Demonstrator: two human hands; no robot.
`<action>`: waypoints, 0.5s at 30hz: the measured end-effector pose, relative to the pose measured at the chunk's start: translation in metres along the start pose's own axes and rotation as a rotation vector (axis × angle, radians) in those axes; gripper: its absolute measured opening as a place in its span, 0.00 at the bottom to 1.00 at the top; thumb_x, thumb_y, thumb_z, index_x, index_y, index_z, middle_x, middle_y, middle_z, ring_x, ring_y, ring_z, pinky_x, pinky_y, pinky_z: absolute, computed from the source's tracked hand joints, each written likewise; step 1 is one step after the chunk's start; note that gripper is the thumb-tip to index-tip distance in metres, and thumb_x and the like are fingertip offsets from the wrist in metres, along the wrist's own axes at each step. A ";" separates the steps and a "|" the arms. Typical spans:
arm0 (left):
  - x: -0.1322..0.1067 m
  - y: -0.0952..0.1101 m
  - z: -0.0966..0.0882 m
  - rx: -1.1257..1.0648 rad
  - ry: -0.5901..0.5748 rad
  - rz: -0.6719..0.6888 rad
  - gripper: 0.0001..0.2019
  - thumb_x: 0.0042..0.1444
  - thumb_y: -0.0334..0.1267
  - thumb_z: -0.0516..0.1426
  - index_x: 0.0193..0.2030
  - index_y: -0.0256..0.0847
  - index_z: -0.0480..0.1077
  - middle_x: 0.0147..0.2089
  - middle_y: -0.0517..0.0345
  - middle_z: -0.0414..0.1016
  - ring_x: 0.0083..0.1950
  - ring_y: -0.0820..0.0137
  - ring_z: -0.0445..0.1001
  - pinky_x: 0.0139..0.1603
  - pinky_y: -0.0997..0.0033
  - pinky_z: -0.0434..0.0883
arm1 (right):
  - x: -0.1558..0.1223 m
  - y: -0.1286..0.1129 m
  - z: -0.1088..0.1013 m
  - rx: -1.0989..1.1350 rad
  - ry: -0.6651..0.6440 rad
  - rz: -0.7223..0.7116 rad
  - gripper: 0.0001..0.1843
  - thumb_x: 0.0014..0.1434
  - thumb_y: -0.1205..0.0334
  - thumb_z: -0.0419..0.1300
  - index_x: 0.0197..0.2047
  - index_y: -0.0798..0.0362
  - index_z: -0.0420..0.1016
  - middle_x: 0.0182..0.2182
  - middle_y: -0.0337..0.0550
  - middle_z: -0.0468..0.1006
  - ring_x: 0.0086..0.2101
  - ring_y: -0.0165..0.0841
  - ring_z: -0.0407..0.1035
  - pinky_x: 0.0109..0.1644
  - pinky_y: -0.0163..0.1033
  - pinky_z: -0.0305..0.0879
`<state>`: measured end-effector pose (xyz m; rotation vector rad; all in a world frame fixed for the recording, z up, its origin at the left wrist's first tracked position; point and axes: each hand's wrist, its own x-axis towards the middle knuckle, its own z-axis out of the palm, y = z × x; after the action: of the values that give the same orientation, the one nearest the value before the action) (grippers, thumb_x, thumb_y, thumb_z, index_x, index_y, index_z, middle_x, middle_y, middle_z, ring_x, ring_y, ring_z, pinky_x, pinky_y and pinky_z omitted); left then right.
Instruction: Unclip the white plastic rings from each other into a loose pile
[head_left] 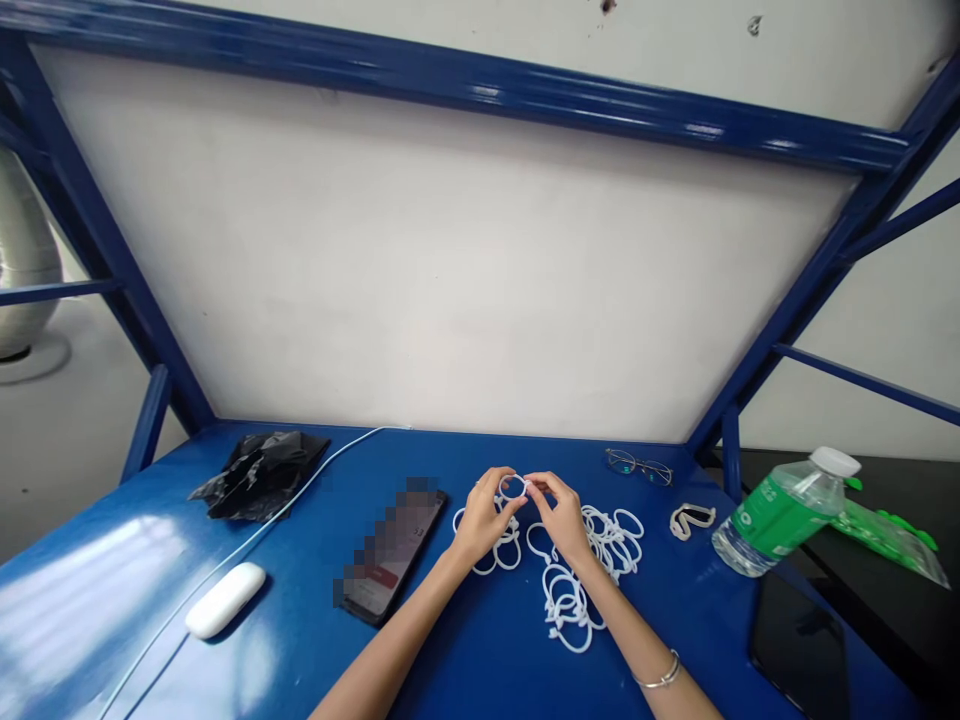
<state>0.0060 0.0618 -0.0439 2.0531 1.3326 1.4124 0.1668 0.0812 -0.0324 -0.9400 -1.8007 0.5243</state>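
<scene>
My left hand (pixel 484 515) and my right hand (pixel 559 515) meet over the blue table (pixel 480 660), both pinching one small white ring-shaped loop (pixel 513 487) between their fingertips. Under and to the right of my hands lies a pile of several white loops (pixel 592 560), and a few more white loops (pixel 499 555) sit below my left hand. A thin bracelet circles my right wrist.
A phone (pixel 394 550) lies left of my hands, with a white case (pixel 225 598), a white cable (pixel 300 485) and a black bag (pixel 259 472) farther left. Glasses (pixel 639 465), a white clip (pixel 691 520), a water bottle (pixel 784 512) and a dark phone (pixel 799 645) are to the right.
</scene>
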 end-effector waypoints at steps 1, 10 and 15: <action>0.000 0.000 0.000 -0.001 -0.007 0.004 0.14 0.60 0.44 0.57 0.51 0.42 0.65 0.44 0.53 0.73 0.44 0.64 0.73 0.45 0.64 0.71 | 0.000 -0.001 0.000 0.002 0.001 -0.001 0.11 0.64 0.57 0.54 0.39 0.51 0.75 0.35 0.45 0.79 0.36 0.37 0.74 0.41 0.40 0.71; -0.005 0.000 -0.001 0.078 -0.071 0.034 0.20 0.61 0.46 0.55 0.59 0.45 0.63 0.51 0.50 0.69 0.50 0.61 0.71 0.50 0.60 0.71 | -0.004 -0.009 -0.004 -0.039 -0.004 -0.066 0.12 0.65 0.59 0.53 0.42 0.50 0.76 0.37 0.46 0.79 0.36 0.36 0.74 0.41 0.39 0.71; -0.006 -0.001 0.000 0.103 -0.083 0.020 0.20 0.61 0.44 0.54 0.59 0.46 0.62 0.53 0.49 0.68 0.54 0.60 0.70 0.53 0.58 0.71 | -0.004 -0.014 -0.004 -0.053 0.000 -0.073 0.13 0.65 0.58 0.51 0.42 0.50 0.77 0.37 0.47 0.79 0.37 0.37 0.74 0.42 0.40 0.71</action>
<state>0.0046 0.0573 -0.0478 2.1710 1.3810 1.2759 0.1668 0.0696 -0.0232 -0.9067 -1.8490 0.4323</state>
